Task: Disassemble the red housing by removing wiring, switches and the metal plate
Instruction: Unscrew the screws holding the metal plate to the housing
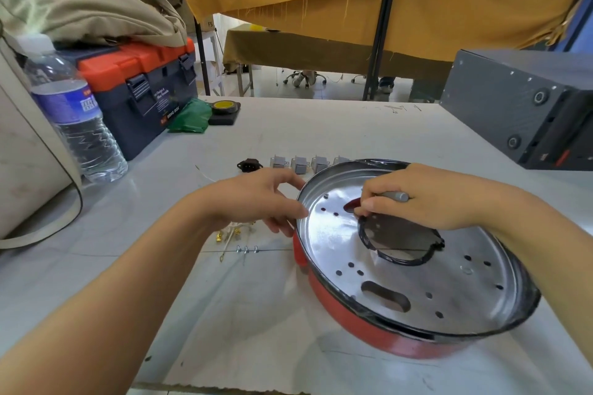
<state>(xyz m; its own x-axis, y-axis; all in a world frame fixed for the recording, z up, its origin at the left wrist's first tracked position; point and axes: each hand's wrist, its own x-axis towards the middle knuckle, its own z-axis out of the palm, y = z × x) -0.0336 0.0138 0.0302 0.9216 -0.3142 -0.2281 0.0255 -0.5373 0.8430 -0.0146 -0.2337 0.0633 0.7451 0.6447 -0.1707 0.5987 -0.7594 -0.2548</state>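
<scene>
prying at the metal plate

the red housing (353, 321) sits on the table (224, 298). the left hand (256, 199), fingers loose, steadies its rim. the right hand (426, 199) grips a grey tool (396, 196), seemingly working the metal plate (417, 285) free.

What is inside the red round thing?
A shiny metal plate with small holes fills the red housing. The right hand holds a grey tool over it. Whatever lies under the plate is hidden.
</scene>
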